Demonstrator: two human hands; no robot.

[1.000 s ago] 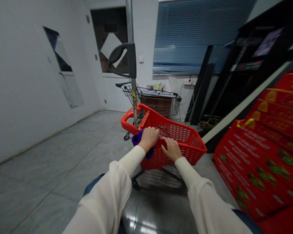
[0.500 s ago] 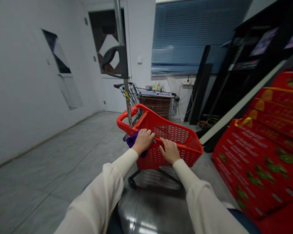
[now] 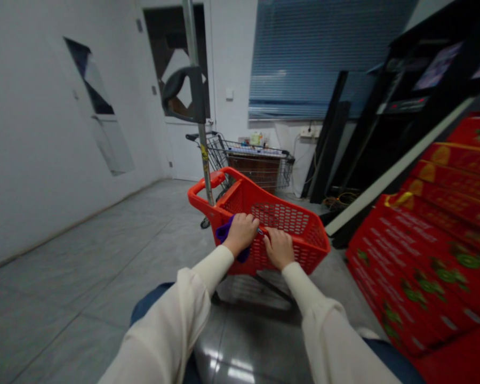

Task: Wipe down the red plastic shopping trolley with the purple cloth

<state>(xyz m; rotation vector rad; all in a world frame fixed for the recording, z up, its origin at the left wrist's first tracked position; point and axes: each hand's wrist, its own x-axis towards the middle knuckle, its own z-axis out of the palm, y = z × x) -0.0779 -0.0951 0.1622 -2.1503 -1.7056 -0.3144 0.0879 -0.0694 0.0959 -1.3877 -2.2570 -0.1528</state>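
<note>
A red plastic shopping cart stands in front of me, its side rim facing me. My left hand is closed on a purple cloth and presses it on this near rim, with part of the cloth hanging down the cart's side. Just right of it, my right hand grips the same rim, its fingers curled over the top edge. A small bluish spot shows on the rim between the two hands. The undersides of both hands are hidden.
A metal pole with a dark handle rises at the cart's left end. Behind stands a wire shopping cart. Stacked red boxes fill the right side. A long pale board leans beside them.
My left hand has slid right along the rim with the purple cloth, nearer my right hand. The fingers of my right hand now curl more closely over the rim.
</note>
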